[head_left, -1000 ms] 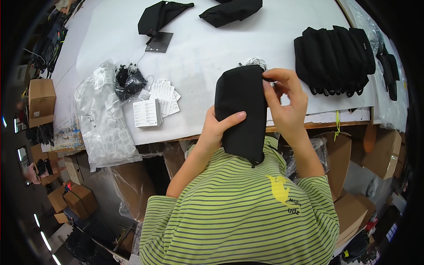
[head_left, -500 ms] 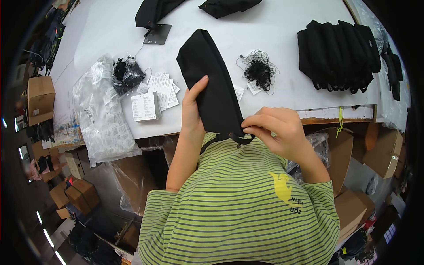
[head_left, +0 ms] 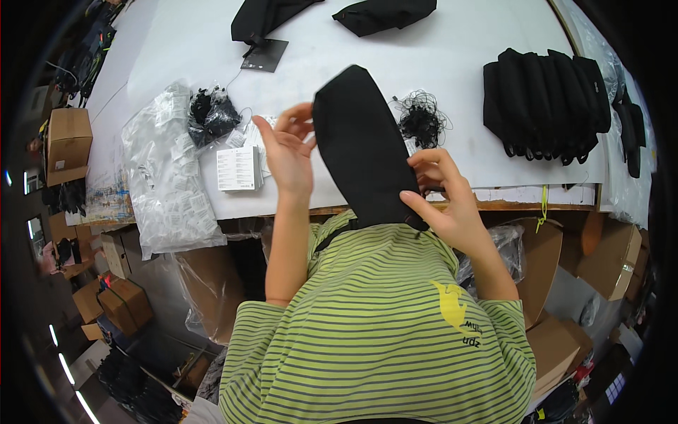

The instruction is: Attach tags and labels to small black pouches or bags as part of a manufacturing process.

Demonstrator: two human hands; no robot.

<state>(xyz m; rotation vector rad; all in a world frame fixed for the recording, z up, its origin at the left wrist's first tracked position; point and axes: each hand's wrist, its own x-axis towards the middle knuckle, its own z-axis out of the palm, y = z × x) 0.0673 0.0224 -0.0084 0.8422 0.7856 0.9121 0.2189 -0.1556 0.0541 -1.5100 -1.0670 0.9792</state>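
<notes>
A long black fabric pouch (head_left: pixel 367 148) stands tilted in front of me, one flat face toward me and a thin strap at its lower end. My right hand (head_left: pixel 452 205) grips its lower right edge, thumb on the near face and fingers on the side. At the pouch's upper left edge my left hand (head_left: pixel 290 155) is open, thumb and fingers apart; whether its fingertips touch the fabric I cannot tell. Behind the left hand, a stack of white printed cards (head_left: pixel 239 169) lies on the table. A tangle of black cords (head_left: pixel 422 120) is partly covered by the pouch.
Several black pouches (head_left: pixel 544 106) stand in a row on the white table (head_left: pixel 466 42) at the right. Two more black pieces lie at the back, one with a black hang tag (head_left: pixel 265 55). A clear plastic bag of labels (head_left: pixel 169 184) hangs over the front left edge. Cardboard boxes (head_left: pixel 127 305) stand below.
My left hand has let go of the pouch's face and opened beside it. My right hand has shifted from pinching the strap end to holding the lower edge. The pouch has moved right.
</notes>
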